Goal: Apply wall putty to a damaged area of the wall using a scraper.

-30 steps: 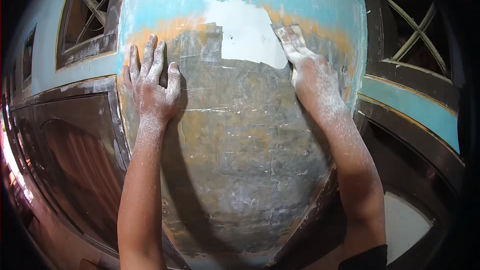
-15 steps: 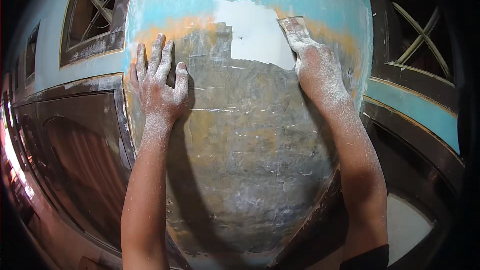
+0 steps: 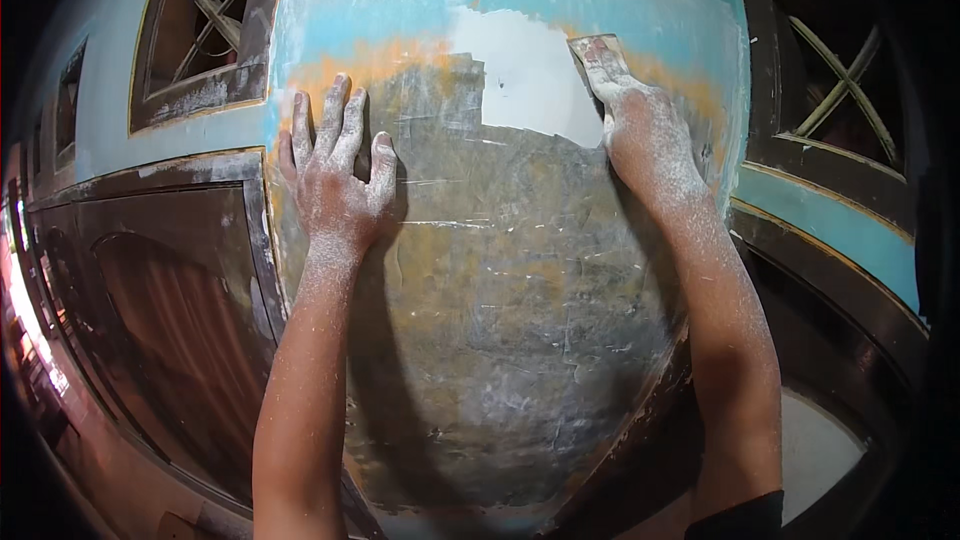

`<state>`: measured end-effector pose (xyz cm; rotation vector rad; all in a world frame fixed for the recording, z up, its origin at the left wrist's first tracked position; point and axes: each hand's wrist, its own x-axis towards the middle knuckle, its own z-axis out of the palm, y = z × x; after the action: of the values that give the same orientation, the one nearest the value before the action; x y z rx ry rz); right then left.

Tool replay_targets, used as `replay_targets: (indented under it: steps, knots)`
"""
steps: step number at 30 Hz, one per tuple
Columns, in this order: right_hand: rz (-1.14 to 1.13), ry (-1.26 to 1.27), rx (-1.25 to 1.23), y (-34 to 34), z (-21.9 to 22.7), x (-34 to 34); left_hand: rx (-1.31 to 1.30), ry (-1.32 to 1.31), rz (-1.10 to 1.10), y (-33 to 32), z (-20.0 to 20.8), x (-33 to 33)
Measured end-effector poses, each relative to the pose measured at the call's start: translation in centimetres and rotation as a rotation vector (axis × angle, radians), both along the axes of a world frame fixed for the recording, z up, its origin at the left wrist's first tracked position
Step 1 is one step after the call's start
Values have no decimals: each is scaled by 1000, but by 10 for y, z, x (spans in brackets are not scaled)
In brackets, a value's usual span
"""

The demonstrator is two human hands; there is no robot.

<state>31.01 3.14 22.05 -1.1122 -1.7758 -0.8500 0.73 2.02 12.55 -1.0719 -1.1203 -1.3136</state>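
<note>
Before me is a wall (image 3: 480,270) with a bare, rough grey-brown area below blue-green and orange paint. A smooth white patch of filler (image 3: 535,80) covers part of its upper middle. At the patch's right edge, my right hand (image 3: 640,125) is closed on a flat, pale putty scraper (image 3: 610,42). Its fingers lie along the blade, which is against the wall; the grip under the palm is hidden. Left of the patch, my left hand (image 3: 340,175) rests on the wall, fingers spread, holding nothing. White powder coats both hands and wrists.
Dark-framed openings with crossed bars flank the wall, one at upper left (image 3: 205,20) and another at upper right (image 3: 840,70). A brown door (image 3: 170,290) with a curved panel stands at left. Dark woodwork (image 3: 840,310) runs along the lower right.
The whole scene has shifted slightly right and down in the picture. Against the wall, my left hand keeps its place, and the scraper in my right hand has barely moved.
</note>
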Motion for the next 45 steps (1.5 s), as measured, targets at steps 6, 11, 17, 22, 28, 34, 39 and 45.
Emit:
replay_targets:
  steps: [6, 11, 17, 22, 28, 34, 39, 45]
  knots:
    - [1, -6, -48, 5, -5, -1, -22, -12, 9, 1, -6, -5]
    - [66, -28, 156, 6, 2, -1, -41, 8, 6, -6, -4, 3]
    - [-92, -27, -71, -2, 10, -6, -90, 11, -31, -4, -9, 0]
    - [3, -18, 68, 4, 10, -6, -104, 10, -43, -9, -9, 0]
    - [-41, -5, 1, -19, 16, -23, -114, 7, -46, -10, -11, -2]
    - [23, -59, 111, -8, 14, -21, -109, 17, -40, -8, -15, -1]
    - [45, -8, 220, -11, 10, -27, -95, 17, -51, -6, -17, 0]
    - [33, -11, 66, -15, 14, -38, -114, 14, -54, -12, -21, -4]
